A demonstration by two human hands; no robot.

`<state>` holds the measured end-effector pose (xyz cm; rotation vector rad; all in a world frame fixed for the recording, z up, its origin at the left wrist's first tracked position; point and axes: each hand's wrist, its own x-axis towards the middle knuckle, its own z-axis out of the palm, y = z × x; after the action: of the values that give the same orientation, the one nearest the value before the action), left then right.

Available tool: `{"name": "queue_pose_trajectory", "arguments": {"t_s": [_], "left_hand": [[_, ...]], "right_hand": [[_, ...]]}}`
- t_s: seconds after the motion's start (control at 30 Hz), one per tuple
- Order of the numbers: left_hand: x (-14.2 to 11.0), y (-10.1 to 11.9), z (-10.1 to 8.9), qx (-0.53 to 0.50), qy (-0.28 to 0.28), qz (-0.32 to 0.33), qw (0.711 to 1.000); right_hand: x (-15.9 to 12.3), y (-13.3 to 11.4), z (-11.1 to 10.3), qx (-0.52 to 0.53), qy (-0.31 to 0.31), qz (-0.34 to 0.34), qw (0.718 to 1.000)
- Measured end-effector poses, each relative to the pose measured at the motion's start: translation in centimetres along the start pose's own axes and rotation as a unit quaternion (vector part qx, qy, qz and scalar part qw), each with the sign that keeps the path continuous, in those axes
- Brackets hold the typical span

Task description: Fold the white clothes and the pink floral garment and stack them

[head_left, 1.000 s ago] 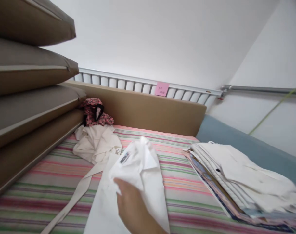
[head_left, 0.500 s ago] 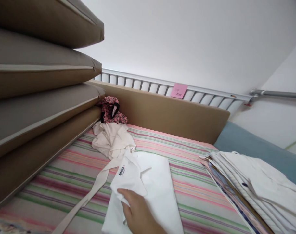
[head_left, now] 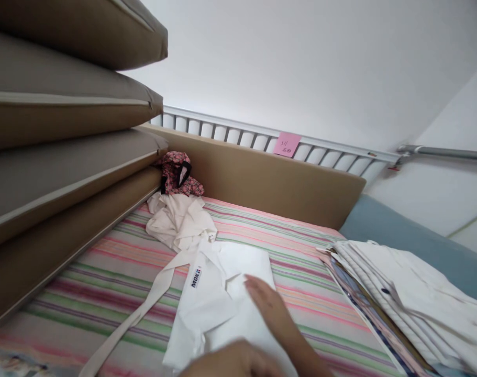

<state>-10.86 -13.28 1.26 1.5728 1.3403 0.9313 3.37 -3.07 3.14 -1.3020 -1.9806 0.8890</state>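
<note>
A folded white shirt (head_left: 201,319) lies on a striped sheet (head_left: 309,251). A dark-lettered label shows at its collar. Over the shirt's right side is my right hand (head_left: 269,306), its fingers stretched out by the collar point, touching or just above the cloth. My left hand (head_left: 232,361) is at the bottom edge over the lower part of the shirt, blurred and cut off, so its fingers cannot be made out. Just beyond the collar sits a crumpled cream cloth (head_left: 181,222) with a long strap (head_left: 144,309) trailing towards me.
A pile of folded clothes (head_left: 411,303) stands to the right. Thick brown cushions (head_left: 73,157) are stacked at the left. Behind are a brown board (head_left: 262,178), a floral cloth (head_left: 179,175), a white radiator (head_left: 222,133) with a pink note (head_left: 287,144), and a blue pad (head_left: 403,230).
My right hand has moved from the collar's left side to its right side. My left hand has come into view at the bottom. The camera view has shifted slightly.
</note>
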Motion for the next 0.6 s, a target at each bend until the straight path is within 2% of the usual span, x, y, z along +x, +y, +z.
{"name": "queue_pose_trajectory", "arguments": {"t_s": [0.03, 0.1, 0.17, 0.2, 0.27, 0.37, 0.43, 0.6], "left_hand": [[1.0, -0.1, -1.5, -0.004, 0.021, -0.012, 1.000], [2.6, -0.8, -4.8, 0.023, 0.129, -0.059, 0.990], [3.6, -1.9, -7.5, 0.107, 0.261, -0.125, 0.951], [3.8, -2.4, -8.4, 0.155, 0.295, -0.157, 0.930], [4.1, -3.4, -9.1, 0.234, 0.280, -0.216, 0.906], [4.2, -4.2, -8.6, 0.285, 0.221, -0.276, 0.891], [4.2, -4.1, -8.0, 0.301, 0.213, -0.275, 0.888], [4.4, -3.6, -7.7, 0.321, 0.238, -0.252, 0.882]], "right_hand": [[0.4, 1.4, -0.8, -0.019, 0.072, 0.022, 0.997], [0.7, 3.8, -1.5, -0.074, 0.147, 0.040, 0.986], [0.2, 5.4, -0.9, -0.145, 0.152, 0.015, 0.977], [-0.2, 5.9, -0.3, -0.184, 0.142, -0.002, 0.973], [-1.0, 6.4, 1.4, -0.259, 0.109, -0.017, 0.960], [-2.0, 6.7, 3.2, -0.336, 0.066, -0.009, 0.939], [-2.2, 6.9, 3.6, -0.361, 0.059, -0.009, 0.931], [-2.2, 7.1, 3.1, -0.376, 0.056, -0.019, 0.925]]}}
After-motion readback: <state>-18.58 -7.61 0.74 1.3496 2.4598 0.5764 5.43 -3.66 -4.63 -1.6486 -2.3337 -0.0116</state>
